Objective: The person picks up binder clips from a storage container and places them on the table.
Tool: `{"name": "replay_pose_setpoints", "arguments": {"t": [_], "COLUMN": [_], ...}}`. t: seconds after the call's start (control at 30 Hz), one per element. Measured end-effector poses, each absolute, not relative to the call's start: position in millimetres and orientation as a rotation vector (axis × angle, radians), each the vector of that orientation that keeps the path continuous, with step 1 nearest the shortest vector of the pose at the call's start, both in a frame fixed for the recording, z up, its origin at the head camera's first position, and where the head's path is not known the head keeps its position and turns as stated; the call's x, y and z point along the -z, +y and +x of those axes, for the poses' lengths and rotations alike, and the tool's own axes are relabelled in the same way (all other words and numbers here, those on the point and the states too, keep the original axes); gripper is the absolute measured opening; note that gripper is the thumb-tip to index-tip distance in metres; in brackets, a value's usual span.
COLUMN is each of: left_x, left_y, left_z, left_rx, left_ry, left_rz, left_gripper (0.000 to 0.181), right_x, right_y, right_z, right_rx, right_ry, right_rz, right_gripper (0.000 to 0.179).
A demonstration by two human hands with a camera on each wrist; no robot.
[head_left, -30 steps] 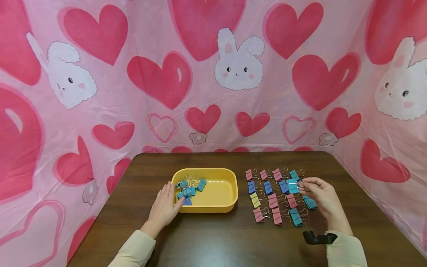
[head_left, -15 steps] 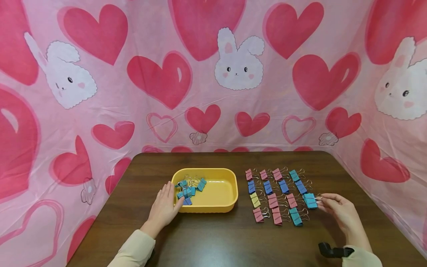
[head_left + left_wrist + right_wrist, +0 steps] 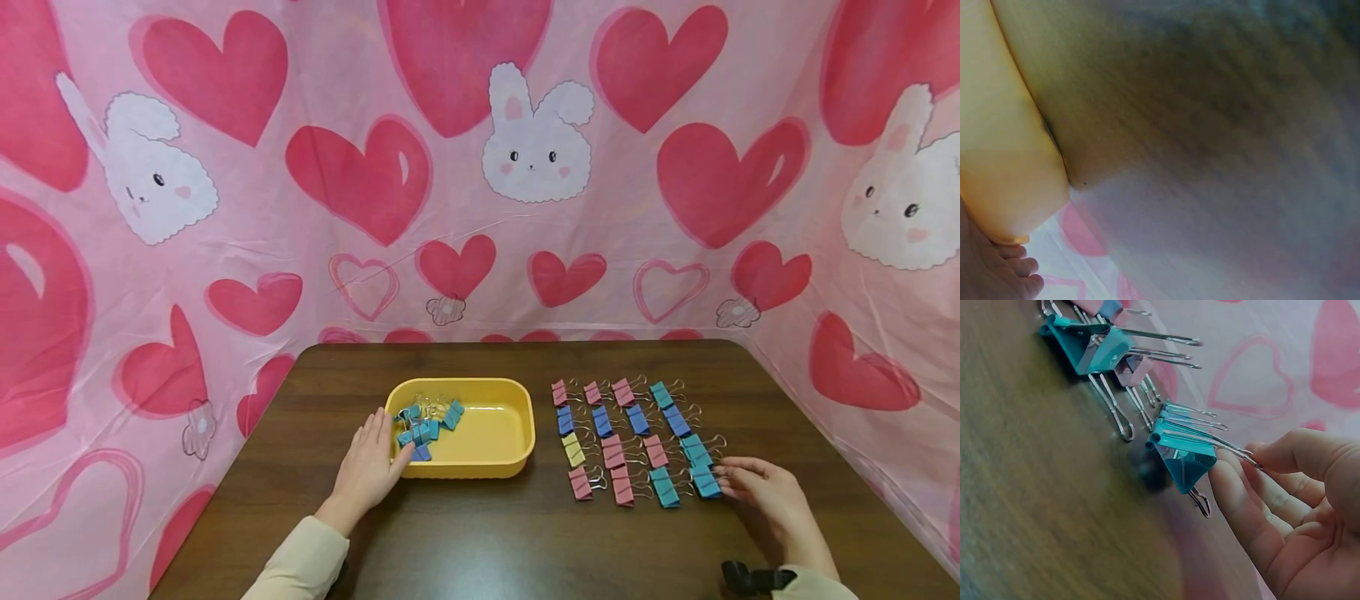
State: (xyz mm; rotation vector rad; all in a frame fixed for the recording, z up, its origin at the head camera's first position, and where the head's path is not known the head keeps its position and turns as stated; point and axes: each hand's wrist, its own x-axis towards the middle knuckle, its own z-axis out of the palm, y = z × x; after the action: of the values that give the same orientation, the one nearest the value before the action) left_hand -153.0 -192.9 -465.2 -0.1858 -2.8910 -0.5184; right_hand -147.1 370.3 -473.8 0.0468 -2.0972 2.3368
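Observation:
My right hand (image 3: 776, 500) is at the lower right corner of the rows of binder clips. Its thumb and fingers pinch a teal binder clip (image 3: 705, 482) by the wire handle, as the right wrist view of that teal clip (image 3: 1188, 459) shows. Just beyond it lies another teal binder clip (image 3: 696, 450). My left hand (image 3: 367, 462) rests with straight fingers along the left wall of the yellow tray (image 3: 525, 450), thumb over the near rim. Fingertips (image 3: 1032, 284) appear beside the tray wall in the left wrist view.
Teal and blue binder clips (image 3: 420, 431) lie heaped in the tray's left part. To the right, pink clips (image 3: 622, 486), blue clips (image 3: 602, 421) and one yellow clip (image 3: 573, 450) form rows on the brown table (image 3: 480, 542). A pink heart-patterned cloth (image 3: 480, 275) surrounds it.
My right hand has carried one teal clip rightward to the end of the rows and let it go. Now it is nearer the front, holding the teal clip below. The left hand stays put.

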Motion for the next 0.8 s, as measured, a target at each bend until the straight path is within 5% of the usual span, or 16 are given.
{"name": "replay_pose_setpoints", "arguments": {"t": [0.53,0.8], "left_x": [463.9,463.1], "left_y": [-192.6,-192.0], "left_z": [-152.1,-152.4], "left_rx": [0.524,0.537], "left_ry": [-2.913,-2.911], "left_rz": [-0.170,-0.174], "left_gripper": [0.075,0.074], "right_x": [472.0,458.4], "right_y": [373.2,383.1], "right_z": [-147.9,-148.5], "right_rx": [-2.177,-2.179], "right_ry": [-2.254,-2.214], "right_rz": [-0.194,-0.102], "right_gripper": [0.010,0.026]}}
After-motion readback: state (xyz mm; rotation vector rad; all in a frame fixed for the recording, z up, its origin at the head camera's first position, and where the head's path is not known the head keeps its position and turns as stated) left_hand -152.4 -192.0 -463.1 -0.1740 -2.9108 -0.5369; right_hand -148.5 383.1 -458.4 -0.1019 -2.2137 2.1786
